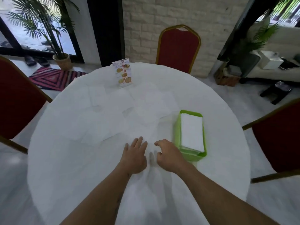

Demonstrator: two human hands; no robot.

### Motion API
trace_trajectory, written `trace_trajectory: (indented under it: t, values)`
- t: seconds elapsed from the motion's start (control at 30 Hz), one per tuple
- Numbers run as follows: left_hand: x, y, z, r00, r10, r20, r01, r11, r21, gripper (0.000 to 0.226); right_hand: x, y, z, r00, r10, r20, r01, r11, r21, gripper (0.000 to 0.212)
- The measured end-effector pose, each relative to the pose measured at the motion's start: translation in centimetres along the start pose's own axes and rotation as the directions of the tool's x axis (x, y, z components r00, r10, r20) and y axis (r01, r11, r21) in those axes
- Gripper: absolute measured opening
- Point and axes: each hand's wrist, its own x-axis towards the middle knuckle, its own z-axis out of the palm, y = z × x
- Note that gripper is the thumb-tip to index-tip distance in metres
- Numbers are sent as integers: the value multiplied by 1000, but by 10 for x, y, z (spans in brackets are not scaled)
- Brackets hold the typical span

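Observation:
A round table (65, 159) under a white cloth fills the view. My left hand (134, 155) lies flat on the cloth near the middle, fingers straight and pointing away. My right hand (167, 155) hovers just beside it with fingers loosely curled, holding nothing. A green plastic basket (177, 127) stands right of my right hand, and a stack of white napkins (191, 130) lies in it. Several white napkins (154, 108) lie spread flat on the cloth beyond my hands, hard to make out against the white.
A printed menu card (123, 72) stands upright at the table's far side. Red chairs with gold frames stand at the far side (177, 49), left (17, 101) and right (277, 137). A potted palm (62, 60) and a striped mat (53, 77) are on the floor behind.

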Motion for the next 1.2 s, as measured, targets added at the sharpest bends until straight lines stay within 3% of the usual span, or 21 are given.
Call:
trace_trajectory:
  t: [0.13, 0.37, 0.5, 0.73, 0.87, 1.03, 1.1, 1.2]
  values:
    - [-15, -8, 2, 997, 68, -28, -67, 997, 30, 64, -7, 5, 12, 993, 117, 28, -118, 992, 35, 53]
    - [-63, -20, 11, 990, 106, -88, -109, 994, -26, 67, -33, 2, 38, 958, 282, 54, -285, 956, 65, 67]
    - [-89, -26, 20, 981, 148, -124, -158, 985, -71, 62, -46, 2, 48, 942, 335, 13, -335, 938, 92, 72]
    - [-117, -31, 28, 955, 249, -158, -265, 960, -86, 54, -57, 10, 60, 910, 409, -69, -373, 880, 293, 72]
    - [-131, -30, 30, 945, 280, -168, -289, 957, -33, 56, -50, 9, 65, 869, 488, -84, -347, 721, 600, 68]
    - [-137, -31, 38, 962, 243, -120, -251, 966, -54, 56, -43, -1, 74, 867, 495, 53, -322, 477, 818, 48]
    - [-138, -31, 39, 962, 232, -145, -244, 967, -74, 52, -43, -7, 77, 868, 495, -27, -266, 511, 817, 37]
    - [-142, -34, 38, 963, 164, -214, -202, 965, -168, 48, -46, -16, 73, 903, 357, -240, -130, 758, 639, 34]
